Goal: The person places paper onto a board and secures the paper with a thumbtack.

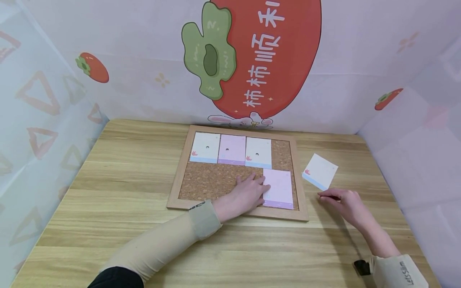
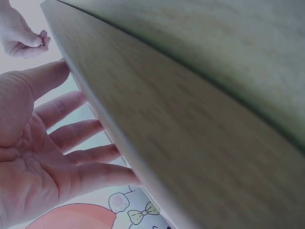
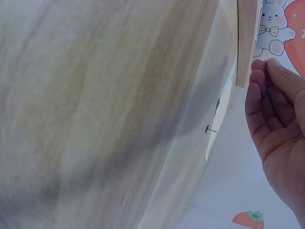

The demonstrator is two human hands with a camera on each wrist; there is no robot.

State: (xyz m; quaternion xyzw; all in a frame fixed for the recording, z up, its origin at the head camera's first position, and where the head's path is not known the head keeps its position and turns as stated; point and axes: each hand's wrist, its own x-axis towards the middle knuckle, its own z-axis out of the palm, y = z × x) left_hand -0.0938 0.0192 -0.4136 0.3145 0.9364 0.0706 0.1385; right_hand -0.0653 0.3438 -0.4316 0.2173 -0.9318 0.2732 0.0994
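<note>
My left hand (image 1: 245, 196) lies with spread, straight fingers on the corkboard (image 1: 212, 180), its fingertips on the left edge of a purple sticky note (image 1: 279, 188) at the board's lower right. To the right of the frame, my right hand (image 1: 347, 206) pinches a tiny thumbtack (image 2: 42, 44) between thumb and forefinger, mostly hidden by the fingertips. Just beyond that hand, a white sticky note (image 1: 320, 170) rests on the table. A loose thumbtack (image 3: 209, 129) shows beside this note in the right wrist view.
Along the board's top row sit a white note (image 1: 204, 154), a purple note (image 1: 232, 156) and another white note (image 1: 258, 159), each with a small dark tack. A wooden frame (image 1: 301, 192) borders the cork. Printed cloth walls (image 1: 144, 96) enclose the wooden table (image 1: 119, 180).
</note>
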